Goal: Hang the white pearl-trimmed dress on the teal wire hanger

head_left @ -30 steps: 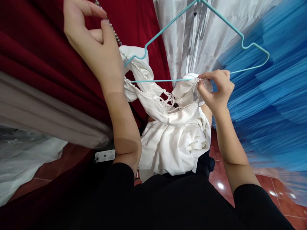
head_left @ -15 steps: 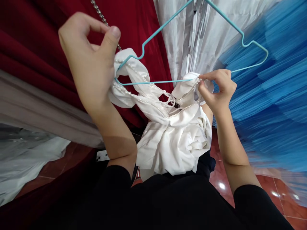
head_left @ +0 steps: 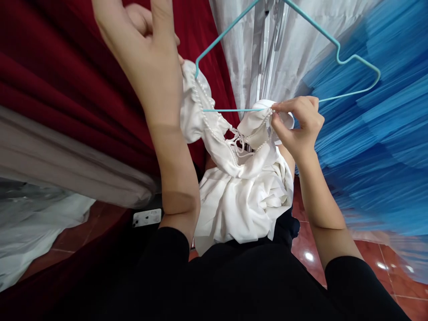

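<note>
A white dress (head_left: 240, 200) with pearl-beaded edges lies bunched over my lap, its laces loose at the middle of the neckline. My right hand (head_left: 299, 125) pinches the beaded strap on the right, against the lower bar of a light blue wire hanger (head_left: 321, 29). At upper left, my left hand (head_left: 150, 58) is curled beside the other strap, fingertips at its top edge; the frame's upper edge cuts off part of the thumb. That strap now covers the hanger's left end. What lies behind the left palm is hidden.
Dark red fabric (head_left: 56, 67) hangs at left above a greyish cloth (head_left: 67, 156). Blue tulle (head_left: 377, 133) fills the right side. White fabric (head_left: 310, 53) and metal poles (head_left: 265, 58) stand ahead. A phone (head_left: 147, 217) lies near my left elbow, above red floor tiles.
My left hand has moved up and right, carrying the left strap inward, and the hanger's left end has become covered. The right hand keeps its pinch, shifted slightly left.
</note>
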`<action>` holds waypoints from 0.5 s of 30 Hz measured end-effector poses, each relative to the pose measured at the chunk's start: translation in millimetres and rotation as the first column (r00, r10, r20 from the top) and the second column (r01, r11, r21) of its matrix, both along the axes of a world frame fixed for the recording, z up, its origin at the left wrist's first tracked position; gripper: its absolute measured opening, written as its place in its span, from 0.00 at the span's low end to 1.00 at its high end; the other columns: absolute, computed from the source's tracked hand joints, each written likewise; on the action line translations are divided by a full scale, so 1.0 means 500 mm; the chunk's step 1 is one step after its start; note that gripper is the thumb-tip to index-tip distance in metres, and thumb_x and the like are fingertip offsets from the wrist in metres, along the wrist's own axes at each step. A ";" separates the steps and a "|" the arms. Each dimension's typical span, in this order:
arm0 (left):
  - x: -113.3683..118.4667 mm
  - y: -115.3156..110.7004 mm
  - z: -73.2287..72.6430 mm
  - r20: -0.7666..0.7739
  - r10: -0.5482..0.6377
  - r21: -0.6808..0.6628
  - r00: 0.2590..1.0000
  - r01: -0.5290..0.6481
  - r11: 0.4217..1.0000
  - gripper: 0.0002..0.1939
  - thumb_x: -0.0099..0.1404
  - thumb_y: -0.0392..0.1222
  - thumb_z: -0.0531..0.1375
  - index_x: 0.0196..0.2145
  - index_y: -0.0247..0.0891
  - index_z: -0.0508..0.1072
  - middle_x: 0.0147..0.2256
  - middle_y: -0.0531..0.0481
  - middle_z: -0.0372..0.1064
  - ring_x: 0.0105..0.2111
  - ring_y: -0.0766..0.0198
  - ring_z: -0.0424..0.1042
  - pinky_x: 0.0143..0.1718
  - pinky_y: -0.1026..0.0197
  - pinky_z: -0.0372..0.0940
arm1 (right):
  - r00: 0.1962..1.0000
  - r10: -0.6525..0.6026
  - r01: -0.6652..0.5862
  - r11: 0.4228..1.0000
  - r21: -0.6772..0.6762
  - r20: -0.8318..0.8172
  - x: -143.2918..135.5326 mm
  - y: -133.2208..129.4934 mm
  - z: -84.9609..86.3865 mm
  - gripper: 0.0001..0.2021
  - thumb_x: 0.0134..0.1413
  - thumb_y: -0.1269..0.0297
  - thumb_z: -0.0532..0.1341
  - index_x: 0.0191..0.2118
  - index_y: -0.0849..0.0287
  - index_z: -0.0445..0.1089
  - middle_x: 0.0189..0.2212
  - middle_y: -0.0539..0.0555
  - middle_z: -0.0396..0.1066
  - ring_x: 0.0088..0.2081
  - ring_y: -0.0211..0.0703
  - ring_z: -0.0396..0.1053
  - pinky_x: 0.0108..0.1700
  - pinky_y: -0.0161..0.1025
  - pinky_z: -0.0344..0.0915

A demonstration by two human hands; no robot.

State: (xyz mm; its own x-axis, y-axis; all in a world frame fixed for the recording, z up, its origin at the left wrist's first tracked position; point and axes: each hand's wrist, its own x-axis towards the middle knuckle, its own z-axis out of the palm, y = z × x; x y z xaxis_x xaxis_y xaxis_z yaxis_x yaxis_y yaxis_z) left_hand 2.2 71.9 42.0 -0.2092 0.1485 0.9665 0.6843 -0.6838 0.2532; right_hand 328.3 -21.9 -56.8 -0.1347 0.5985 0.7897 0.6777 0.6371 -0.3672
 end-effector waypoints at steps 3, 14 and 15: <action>0.055 -0.056 -0.016 -0.290 -0.302 0.163 0.908 0.358 0.919 0.12 0.89 0.46 0.47 0.53 0.47 0.69 0.39 0.60 0.63 0.26 0.83 0.70 0.19 0.82 0.60 | 1.000 0.018 -0.019 1.000 -0.021 -0.005 0.002 0.005 -0.004 0.03 0.67 0.59 0.63 0.44 0.46 0.75 0.40 0.52 0.79 0.47 0.52 0.78 0.63 0.61 0.71; 0.294 -0.226 -0.164 -0.214 -0.349 -0.623 0.912 0.148 0.768 0.12 0.84 0.40 0.51 0.51 0.46 0.74 0.47 0.48 0.80 0.52 0.54 0.78 0.63 0.48 0.67 | 0.999 0.026 -0.023 0.998 0.063 -0.037 0.005 0.011 -0.024 0.03 0.61 0.60 0.66 0.40 0.47 0.71 0.43 0.51 0.80 0.46 0.52 0.77 0.64 0.67 0.69; 0.301 -0.229 -0.168 -0.224 -0.329 -0.641 0.917 0.116 0.759 0.12 0.84 0.39 0.51 0.50 0.45 0.75 0.46 0.49 0.80 0.52 0.53 0.78 0.63 0.48 0.65 | 0.999 0.020 -0.016 0.997 0.079 -0.044 0.010 0.008 -0.028 0.04 0.60 0.59 0.67 0.38 0.46 0.71 0.44 0.51 0.80 0.48 0.53 0.77 0.65 0.67 0.69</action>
State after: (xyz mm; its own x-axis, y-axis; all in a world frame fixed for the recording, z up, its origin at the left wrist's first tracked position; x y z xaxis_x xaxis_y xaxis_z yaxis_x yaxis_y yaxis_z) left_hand 152.5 -42.7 -42.2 0.1932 0.7245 0.6617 0.6452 -0.6018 0.4706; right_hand 333.4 -17.8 -70.7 -0.1085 0.5323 0.8396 0.6499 0.6771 -0.3453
